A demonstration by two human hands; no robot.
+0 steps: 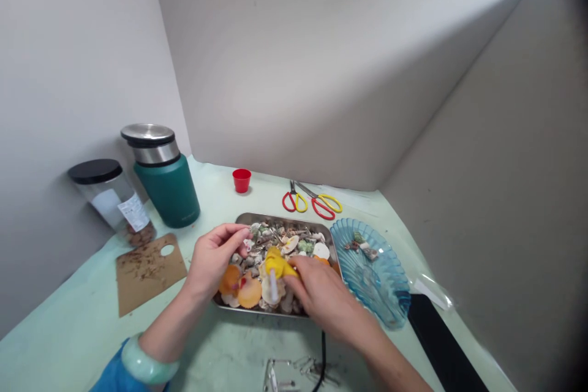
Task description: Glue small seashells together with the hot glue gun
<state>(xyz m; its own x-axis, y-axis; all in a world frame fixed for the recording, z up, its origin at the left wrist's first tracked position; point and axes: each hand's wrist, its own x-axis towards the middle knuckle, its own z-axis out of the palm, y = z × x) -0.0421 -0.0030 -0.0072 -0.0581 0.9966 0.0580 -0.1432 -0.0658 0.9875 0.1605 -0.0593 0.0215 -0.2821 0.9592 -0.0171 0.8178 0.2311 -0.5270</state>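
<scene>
My right hand is wrapped round a yellow hot glue gun, held over a metal tray. A whitish glue stick juts from it toward me, and a black cord runs down below my hand. Above the tray's left side, the fingers of my left hand are pinched together. A small whitish and reddish piece shows at the fingertips, too small to name for sure. The tray is full of seashells, among them orange scallop shells and a round white one.
A blue scalloped plate with a few shells stands right of the tray. Behind are two pairs of scissors and a red cup. Left stand a green bottle, a jar and brown cardboard. Metal pieces lie in front.
</scene>
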